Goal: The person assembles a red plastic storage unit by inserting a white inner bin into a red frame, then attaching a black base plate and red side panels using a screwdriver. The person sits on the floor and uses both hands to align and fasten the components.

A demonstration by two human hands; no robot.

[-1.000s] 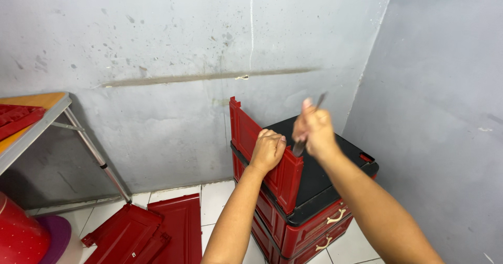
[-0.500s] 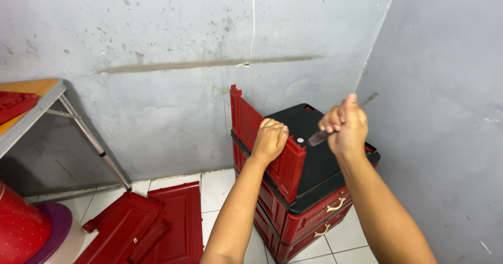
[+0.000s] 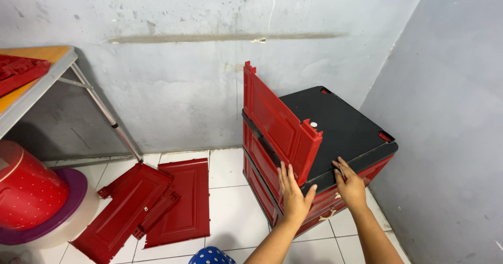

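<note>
Left hand: your left hand is spread flat, fingers up toward 12 o'clock, pressed against the lower end of the upright red panel; it grips nothing.
Right hand: your right hand lies on the front edge of the black top, fingers loosely bent around a thin dark tool; the tool is mostly hidden, so you cannot tell its kind.
Red panel: it stands on edge along the left side of the black top, tilted slightly, at 11 o'clock from your left hand.
Cabinet: the red drawer cabinet sits in the corner of the grey walls.
Floor: two loose red panels lie overlapping at 9 o'clock from your left hand.
Far left: a red bucket rests on a purple basin, under a folding table.
</note>
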